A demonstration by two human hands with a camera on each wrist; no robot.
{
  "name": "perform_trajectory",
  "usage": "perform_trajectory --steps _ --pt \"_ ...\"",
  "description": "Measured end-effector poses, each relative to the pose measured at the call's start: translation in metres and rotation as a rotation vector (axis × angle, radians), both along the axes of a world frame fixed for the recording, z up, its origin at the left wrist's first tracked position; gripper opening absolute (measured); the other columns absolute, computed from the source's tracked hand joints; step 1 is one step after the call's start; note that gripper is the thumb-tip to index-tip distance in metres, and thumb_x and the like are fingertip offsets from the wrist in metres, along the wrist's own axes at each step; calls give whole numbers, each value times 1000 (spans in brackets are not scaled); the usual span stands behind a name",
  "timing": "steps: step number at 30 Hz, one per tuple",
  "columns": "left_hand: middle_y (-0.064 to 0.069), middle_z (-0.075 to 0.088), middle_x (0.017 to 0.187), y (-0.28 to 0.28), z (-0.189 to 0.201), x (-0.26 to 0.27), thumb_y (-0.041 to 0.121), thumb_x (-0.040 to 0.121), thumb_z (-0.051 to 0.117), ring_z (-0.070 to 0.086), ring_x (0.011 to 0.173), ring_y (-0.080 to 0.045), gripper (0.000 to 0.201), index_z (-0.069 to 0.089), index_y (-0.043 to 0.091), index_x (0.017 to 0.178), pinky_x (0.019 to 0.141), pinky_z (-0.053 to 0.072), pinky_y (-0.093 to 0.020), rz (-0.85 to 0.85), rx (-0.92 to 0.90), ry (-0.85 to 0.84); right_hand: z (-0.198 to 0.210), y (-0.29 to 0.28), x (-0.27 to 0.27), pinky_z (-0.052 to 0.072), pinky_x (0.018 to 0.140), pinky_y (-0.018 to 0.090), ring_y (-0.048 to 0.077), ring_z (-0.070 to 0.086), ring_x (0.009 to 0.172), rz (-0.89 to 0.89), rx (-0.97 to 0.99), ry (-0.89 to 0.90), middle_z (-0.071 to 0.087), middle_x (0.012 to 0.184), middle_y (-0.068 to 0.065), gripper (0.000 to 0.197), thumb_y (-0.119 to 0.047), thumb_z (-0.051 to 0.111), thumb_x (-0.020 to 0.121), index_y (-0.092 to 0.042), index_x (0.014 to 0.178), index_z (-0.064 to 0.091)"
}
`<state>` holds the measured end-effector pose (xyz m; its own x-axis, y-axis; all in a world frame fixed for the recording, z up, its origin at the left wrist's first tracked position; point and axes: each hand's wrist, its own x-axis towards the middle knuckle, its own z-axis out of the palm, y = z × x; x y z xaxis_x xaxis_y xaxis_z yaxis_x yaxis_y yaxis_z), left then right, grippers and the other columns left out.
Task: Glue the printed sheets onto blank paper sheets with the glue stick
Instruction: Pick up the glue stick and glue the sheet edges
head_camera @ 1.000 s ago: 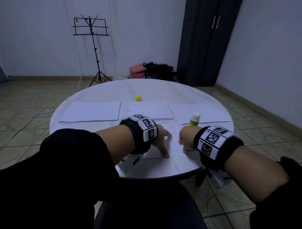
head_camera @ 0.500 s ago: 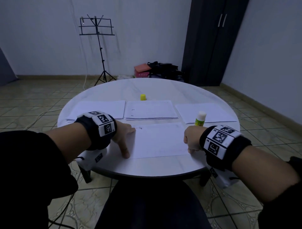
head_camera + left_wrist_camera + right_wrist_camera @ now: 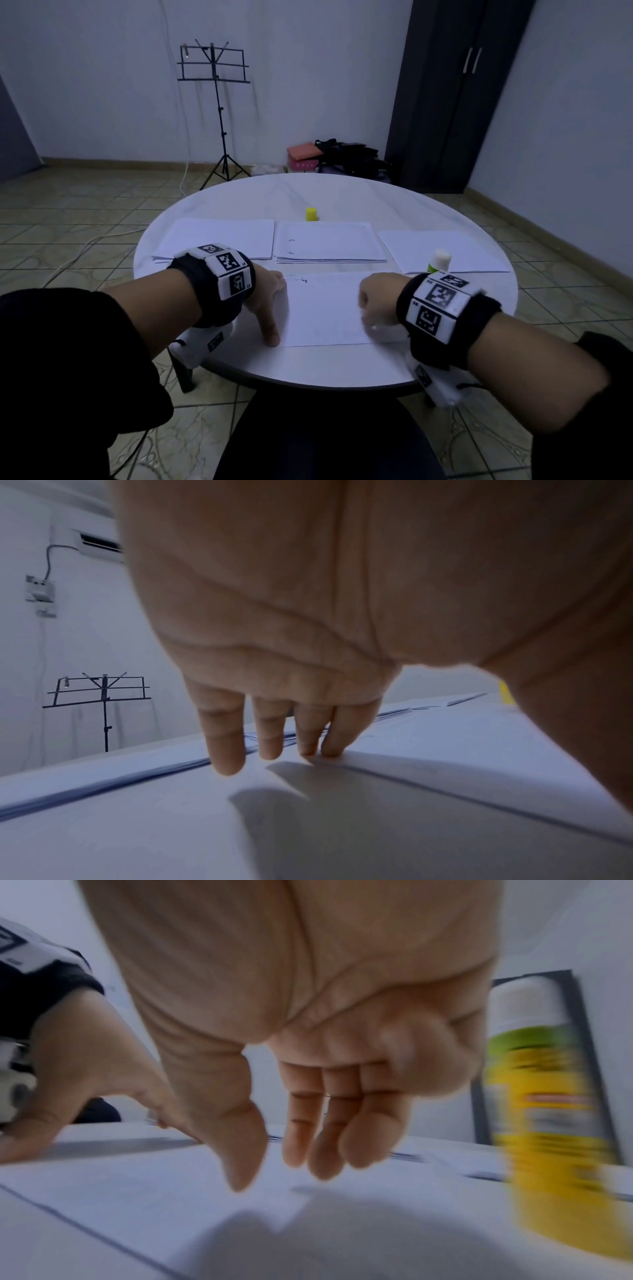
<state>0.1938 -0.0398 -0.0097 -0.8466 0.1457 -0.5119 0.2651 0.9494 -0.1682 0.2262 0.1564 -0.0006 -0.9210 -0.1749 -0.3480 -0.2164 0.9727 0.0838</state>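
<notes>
A printed sheet [image 3: 325, 308] lies flat on the table's near side, faint print at its top left corner. My left hand [image 3: 270, 308] rests on its left edge; in the left wrist view its straight fingers [image 3: 270, 737] touch the paper edge [image 3: 428, 767]. My right hand [image 3: 375, 305] is at the sheet's right edge, fingers [image 3: 322, 1137] hanging straight just over the paper, holding nothing. The uncapped glue stick [image 3: 439, 261] [image 3: 548, 1096] stands upright just beyond my right wrist. Its yellow cap [image 3: 311, 214] sits further back.
Along the back of the round white table [image 3: 342, 366] lie a blank paper stack [image 3: 212, 240], a printed stack [image 3: 329, 243] and a single sheet [image 3: 442, 250]. A music stand [image 3: 219, 113], bags and a dark wardrobe [image 3: 455, 96] stand behind the table.
My left hand slid from the middle of the sheet out to its left edge and stays there. My right hand shifted slightly left onto the sheet's right edge.
</notes>
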Motion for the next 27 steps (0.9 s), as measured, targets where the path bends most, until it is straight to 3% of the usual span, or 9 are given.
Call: perform_trajectory --steps 3,7,10,12,20,27 --pt "5 30 149 -6 0 0 63 55 80 38 133 -22 120 20 17 148 110 31 -36 -10 -27 20 -2 -36 1 42 95 27 21 52 119 159 -127 -15 54 131 4 52 -32 70 80 -16 128 56" --pt "13 38 134 -18 -2 -2 66 44 82 44 125 -19 118 30 25 141 103 39 -39 -35 -60 11 -7 -74 -7 40 102 32 20 45 126 225 -195 -93 43 141 -1 73 -40 75 74 -25 139 44" --pt "10 47 126 -22 -3 -4 63 39 84 50 117 -19 113 33 30 134 98 42 -37 -1 -25 -2 -5 -77 -16 37 103 31 20 42 130 224 -165 -144 39 143 -2 80 -41 78 72 -27 141 40" --pt "9 51 124 -22 -2 -5 63 32 84 52 114 -19 117 35 31 133 98 43 -38 27 -4 -9 -3 -68 -22 35 104 33 21 39 131 199 -150 -155 37 145 -2 83 -43 79 70 -29 141 38" --pt "7 42 140 -20 -1 -7 59 43 87 44 127 -18 116 33 26 140 107 35 -35 -15 -25 24 5 13 -21 30 109 33 19 29 139 10 -84 -217 24 153 -6 94 -34 81 70 -32 146 26" --pt "4 40 143 -13 4 -3 58 46 86 40 130 -18 116 29 26 143 107 34 -32 -10 -75 30 0 38 -17 31 111 43 24 32 137 -1 67 -229 27 152 -5 104 -29 86 62 -35 146 24"
